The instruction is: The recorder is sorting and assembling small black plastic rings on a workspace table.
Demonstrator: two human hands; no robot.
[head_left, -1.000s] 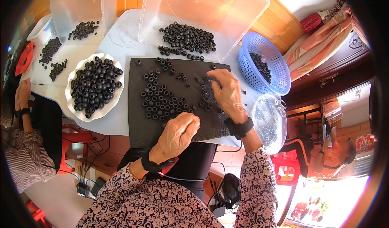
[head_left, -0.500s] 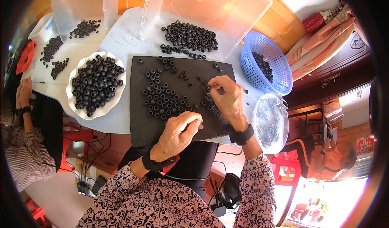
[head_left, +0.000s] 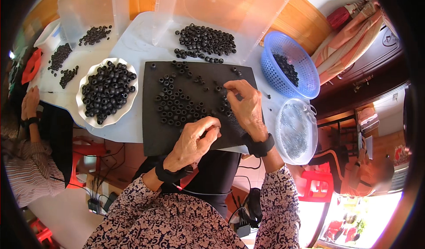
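A black mat (head_left: 155,138) lies before me, with loose round black beads (head_left: 180,106) scattered on it, their holes showing. My left hand (head_left: 192,145) is closed above the mat's near edge, thumb pressed to the curled fingers; whatever is in it is hidden. Farther right, my right hand (head_left: 245,105) has thumb and index finger brought together beside a black bead (head_left: 218,89). What lies between those fingertips is too small to make out. Some black pieces (head_left: 226,109) sit left of this hand, partly covered by it.
Left of the mat stands a white scalloped bowl (head_left: 80,100) heaped with black beads. A blue basket (head_left: 268,69) and a clear tub (head_left: 315,131) of tiny clear pieces stand right. Behind are a bead pile (head_left: 207,40) and a clear plastic bin (head_left: 212,3). Another person's hands (head_left: 31,102) rest far left.
My right hand has shifted slightly left and away from me, its fingertips nearing a bead on the mat. The left hand stays almost in place. The whole view has moved a little.
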